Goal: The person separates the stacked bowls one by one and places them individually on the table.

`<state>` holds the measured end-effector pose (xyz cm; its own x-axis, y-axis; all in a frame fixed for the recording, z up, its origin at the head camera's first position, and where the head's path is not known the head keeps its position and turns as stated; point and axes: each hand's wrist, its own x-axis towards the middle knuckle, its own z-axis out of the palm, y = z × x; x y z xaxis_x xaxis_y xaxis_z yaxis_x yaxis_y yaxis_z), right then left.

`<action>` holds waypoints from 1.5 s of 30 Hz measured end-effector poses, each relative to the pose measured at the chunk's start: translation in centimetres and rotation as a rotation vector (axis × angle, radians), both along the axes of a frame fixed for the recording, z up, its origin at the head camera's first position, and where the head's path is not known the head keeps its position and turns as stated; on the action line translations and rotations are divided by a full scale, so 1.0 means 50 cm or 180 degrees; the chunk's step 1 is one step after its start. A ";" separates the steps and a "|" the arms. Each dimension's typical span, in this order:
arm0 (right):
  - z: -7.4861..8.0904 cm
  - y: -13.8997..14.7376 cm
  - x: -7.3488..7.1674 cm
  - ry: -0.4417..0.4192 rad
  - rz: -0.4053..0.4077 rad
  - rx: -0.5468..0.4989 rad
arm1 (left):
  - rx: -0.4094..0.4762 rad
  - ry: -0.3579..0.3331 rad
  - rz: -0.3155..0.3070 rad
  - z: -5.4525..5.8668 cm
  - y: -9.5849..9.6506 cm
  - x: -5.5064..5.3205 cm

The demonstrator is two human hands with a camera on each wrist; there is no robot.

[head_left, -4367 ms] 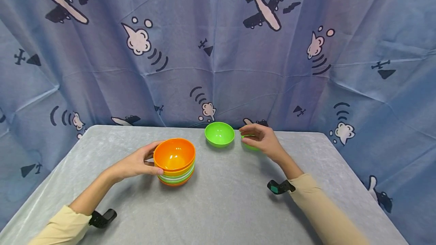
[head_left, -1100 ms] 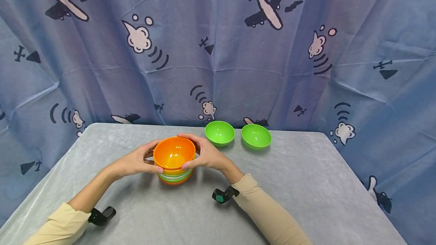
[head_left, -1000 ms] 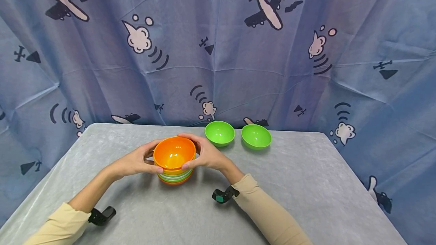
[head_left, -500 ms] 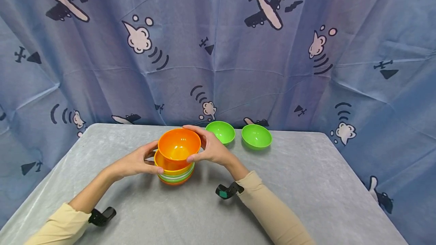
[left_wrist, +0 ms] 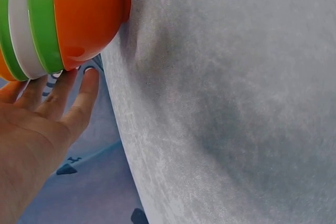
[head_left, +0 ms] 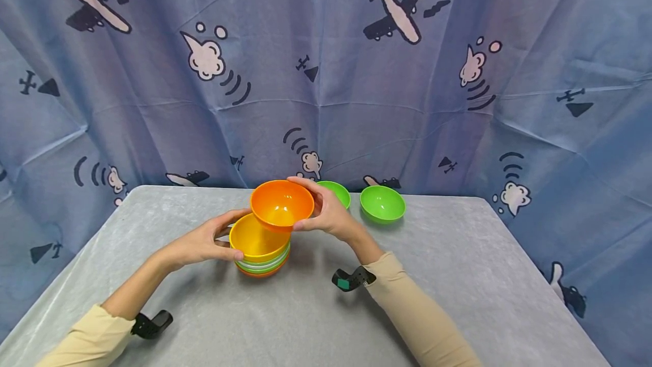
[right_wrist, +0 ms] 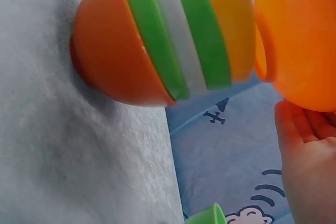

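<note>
My right hand (head_left: 331, 211) holds an orange bowl (head_left: 282, 205) by its side, thumb at the near rim and fingers behind. The bowl is lifted above and to the right of a nested stack. On top of that stack sits a yellow bowl (head_left: 254, 239); below it show green and white bands and an orange bowl (right_wrist: 113, 51) at the bottom, standing on the table. My left hand (head_left: 204, 242) grips the stack from its left side, thumb near the yellow rim. In the left wrist view, its fingers (left_wrist: 79, 108) lie along the stacked bowls.
Two green bowls stand near the table's back edge: one green bowl (head_left: 338, 192) partly hidden behind my right hand, the other green bowl (head_left: 383, 204) to its right. A grey cloth covers the table (head_left: 316, 321). A blue patterned curtain (head_left: 326, 72) hangs behind.
My right hand came from the right-hand green bowl to the stack, then lifted the top orange bowl up and rightward, uncovering the yellow one. The left hand stayed on the stack.
</note>
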<state>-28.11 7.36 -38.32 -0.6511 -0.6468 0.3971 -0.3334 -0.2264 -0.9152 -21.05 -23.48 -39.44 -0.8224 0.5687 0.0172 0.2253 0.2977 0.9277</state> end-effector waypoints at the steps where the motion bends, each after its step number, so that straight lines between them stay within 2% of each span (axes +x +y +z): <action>1: 0.002 0.003 -0.001 0.0011 -0.0016 -0.0009 | 0.0011 0.0001 -0.0011 0.000 0.000 0.000; 8: 0.014 0.036 -0.003 0.0159 -0.0173 0.0010 | 0.0056 -0.0001 -0.0032 0.001 0.000 0.002; 23: 0.001 0.107 -0.011 0.0058 -0.0459 0.0205 | 0.0043 -0.0016 -0.0032 0.003 0.000 0.003; 35: 0.000 0.160 -0.011 0.0066 -0.0520 0.0328 | 0.0030 0.0002 -0.0043 0.004 0.003 0.004; 42: 0.003 0.204 -0.010 0.0116 -0.0800 0.0543 | 0.0033 0.0020 -0.0053 0.006 0.003 0.005; 45: 0.005 0.224 -0.010 0.0094 -0.0839 0.0574 | 0.0026 0.0013 -0.0056 0.006 0.003 0.005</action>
<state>-28.60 18.55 -38.07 -0.7956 -0.5190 0.3125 -0.3859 0.0364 -0.9218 -20.78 -23.35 -39.14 -0.8122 0.5828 0.0254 0.2343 0.2862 0.9291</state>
